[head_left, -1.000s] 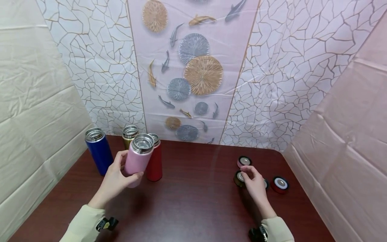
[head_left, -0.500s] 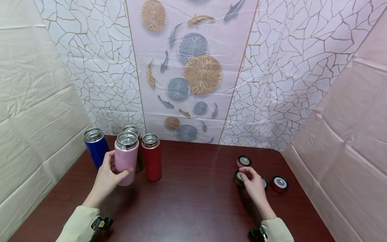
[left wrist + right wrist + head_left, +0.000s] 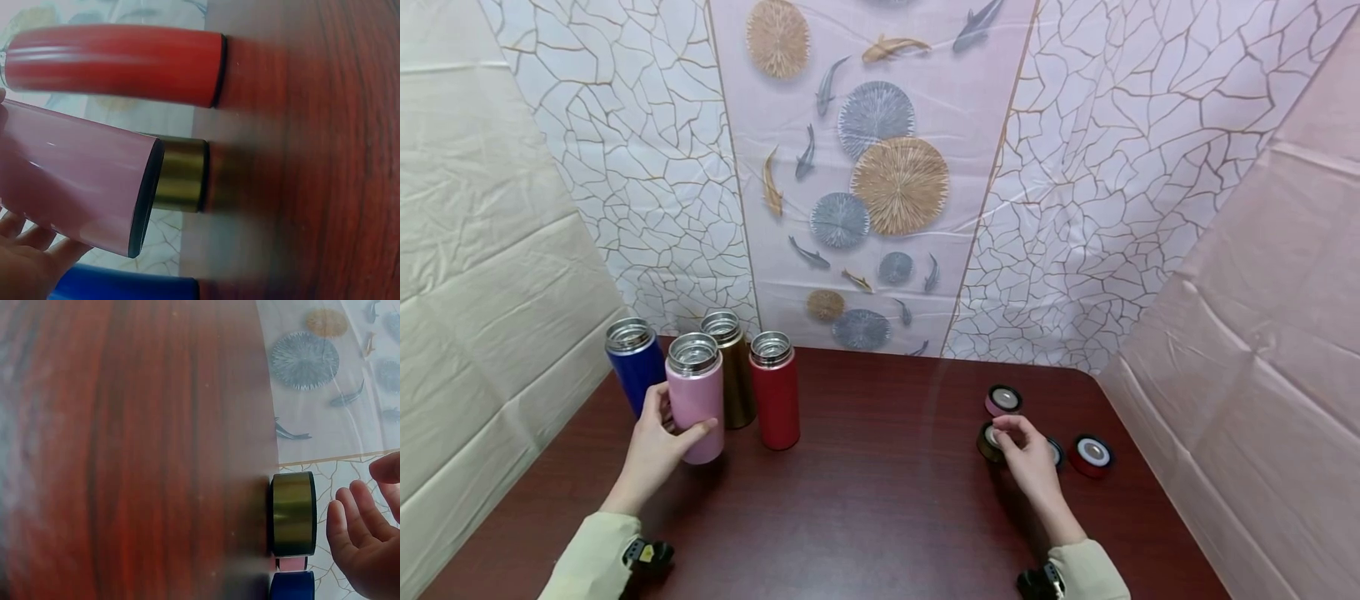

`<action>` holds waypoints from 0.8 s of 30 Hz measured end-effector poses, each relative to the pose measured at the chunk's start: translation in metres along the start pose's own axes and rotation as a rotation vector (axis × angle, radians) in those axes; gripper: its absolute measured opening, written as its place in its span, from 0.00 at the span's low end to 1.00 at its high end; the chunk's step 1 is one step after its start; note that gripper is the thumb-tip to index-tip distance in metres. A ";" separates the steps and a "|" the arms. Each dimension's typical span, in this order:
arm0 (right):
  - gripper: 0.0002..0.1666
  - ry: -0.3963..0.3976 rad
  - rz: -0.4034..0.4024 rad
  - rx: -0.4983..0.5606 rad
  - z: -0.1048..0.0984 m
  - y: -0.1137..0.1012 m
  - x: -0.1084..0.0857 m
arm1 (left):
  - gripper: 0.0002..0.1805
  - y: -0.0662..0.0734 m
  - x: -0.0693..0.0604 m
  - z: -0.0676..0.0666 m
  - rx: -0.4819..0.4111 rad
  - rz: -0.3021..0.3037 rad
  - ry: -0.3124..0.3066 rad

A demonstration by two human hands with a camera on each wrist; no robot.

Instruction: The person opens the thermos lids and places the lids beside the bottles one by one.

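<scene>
My left hand (image 3: 655, 446) grips an open-topped pink flask (image 3: 695, 400), thumb on one side and fingers round the other. In the left wrist view its dark base (image 3: 147, 200) is off the table and slightly tilted. Behind it stand a blue flask (image 3: 634, 362), a gold flask (image 3: 737, 383) and a red flask (image 3: 777, 400), all lidless. My right hand (image 3: 1032, 458) hovers with loosely bent fingers just above a gold lid (image 3: 294, 514), holding nothing. Near it lie a pink lid (image 3: 1003, 401), a red lid (image 3: 1092, 456) and a blue lid (image 3: 292, 586), partly hidden in the head view.
The dark red wooden table (image 3: 865, 500) spans the space between the flasks at left and the lids at right. A patterned cloth (image 3: 880, 208) hangs along its back edge. Pale cloth walls (image 3: 1240, 350) close in both sides.
My left hand has carried the pink flask leftward, from in front of the red flask to in front of the gold and blue ones, and made it more upright. The right hand has stayed in place.
</scene>
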State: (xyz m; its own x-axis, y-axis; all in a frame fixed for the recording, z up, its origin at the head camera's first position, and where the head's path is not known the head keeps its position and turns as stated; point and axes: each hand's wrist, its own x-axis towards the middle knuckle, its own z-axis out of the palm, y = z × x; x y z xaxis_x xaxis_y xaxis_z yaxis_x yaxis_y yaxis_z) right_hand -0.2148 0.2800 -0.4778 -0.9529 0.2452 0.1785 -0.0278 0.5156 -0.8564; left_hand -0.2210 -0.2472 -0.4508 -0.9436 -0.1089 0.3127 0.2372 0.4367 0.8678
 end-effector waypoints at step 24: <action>0.16 0.011 0.006 0.001 -0.005 -0.001 0.001 | 0.45 -0.021 0.003 -0.002 -0.003 -0.070 -0.008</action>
State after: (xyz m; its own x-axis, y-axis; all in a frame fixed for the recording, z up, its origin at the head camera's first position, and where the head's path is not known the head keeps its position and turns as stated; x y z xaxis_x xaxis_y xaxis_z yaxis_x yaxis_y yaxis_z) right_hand -0.2139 0.2835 -0.4741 -0.9497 0.2570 0.1787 -0.0225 0.5133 -0.8579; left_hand -0.2287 -0.2585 -0.4673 -0.9597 -0.1320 0.2481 0.1713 0.4252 0.8888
